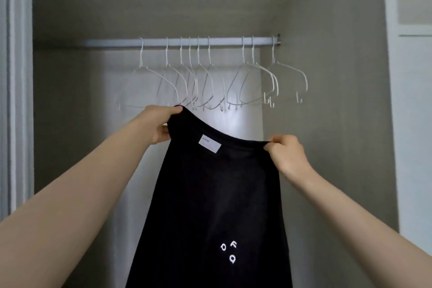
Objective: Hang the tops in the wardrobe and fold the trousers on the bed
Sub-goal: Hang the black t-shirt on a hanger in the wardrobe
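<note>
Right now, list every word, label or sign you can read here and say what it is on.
White label inside the neck of the black top: small dark print at its upper left, too blurred to read.
White marks low on the black top: they look like "O F" above "O", though the reading is unsure.
Hangers and rail: no text.

To your left stands a pale door frame (19, 77). To your right, a white panelled door (411, 100) beside a grey-beige side wall (332, 100).
</note>
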Tool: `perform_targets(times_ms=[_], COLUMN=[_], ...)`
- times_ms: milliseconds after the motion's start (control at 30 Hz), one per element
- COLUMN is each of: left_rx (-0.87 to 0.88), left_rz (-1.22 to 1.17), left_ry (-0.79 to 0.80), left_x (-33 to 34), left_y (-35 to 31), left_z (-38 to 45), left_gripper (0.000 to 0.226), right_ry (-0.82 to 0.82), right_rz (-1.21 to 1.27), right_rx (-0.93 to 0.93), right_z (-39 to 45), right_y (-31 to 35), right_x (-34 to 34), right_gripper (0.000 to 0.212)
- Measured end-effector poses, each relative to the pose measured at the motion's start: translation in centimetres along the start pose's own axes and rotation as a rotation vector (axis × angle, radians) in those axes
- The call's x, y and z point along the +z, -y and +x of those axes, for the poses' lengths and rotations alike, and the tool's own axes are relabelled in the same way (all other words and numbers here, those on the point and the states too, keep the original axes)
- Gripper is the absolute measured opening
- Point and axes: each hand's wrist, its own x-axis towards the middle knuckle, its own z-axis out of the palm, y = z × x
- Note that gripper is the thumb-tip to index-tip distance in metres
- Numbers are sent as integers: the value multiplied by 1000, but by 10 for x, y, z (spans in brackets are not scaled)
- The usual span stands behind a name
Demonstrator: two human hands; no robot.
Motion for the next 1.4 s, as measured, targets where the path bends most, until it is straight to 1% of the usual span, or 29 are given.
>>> perform_targets(times_ms=[100,167,233,333,400,467,500,567,700,767,833,900,933,1000,1067,1200,1333,1400], left_rx=[43,76,116,167,197,222,235,262,277,296,318,320,316,304,304,328,378,401], left_rz=[29,22,53,136,166,197,217,260,303,333,349,359,362,361,364,406,460,490], left_ry=[-7,-2,17,34,32,31,35,57,78,81,71,62,62,68,74,79,80,70], left_x=[3,7,14,23,26,28,29,32,33,33,34,34,34,32,31,31,29,28], left_y=[21,29,33,39,44,49,50,53,58,60,62,65,65,67,68,65,63,65], left_z=[-5,-7,-8,-6,-3,3,6,10,24,31,39,45,47,51,54,50,38,30], left_gripper=[14,15,14,16,24,29,28,27,25,28,30,30,32,38,43,43,30,32], right_ry=[94,78,-57,-331,-483,-580,-593,-552,-350,-266,-219,-160,-123,-82,-94,-123,-125,-148], right_rz=[-171,-190,-208,-192,-191,-218,-227,-282,-462,-522,-571,-507,-444,-349,-288,-140,21,69], right_rx=[15,12,-34,-131,-204,-255,-252,-195,-55,-31,-31,9,57,153,182,165,130,95], right_z=[1,6,18,41,60,82,95,121,166,183,196,210,214,221,223,220,209,198], right_y=[1,5,14,33,49,67,74,84,90,87,83,74,69,59,54,57,72,80], right_x=[-9,-15,-23,-39,-48,-55,-58,-61,-58,-56,-53,-49,-46,-42,-39,-42,-53,-59], right_gripper=[20,17,16,17,21,23,24,26,32,33,31,20,19,28,27,30,32,31])
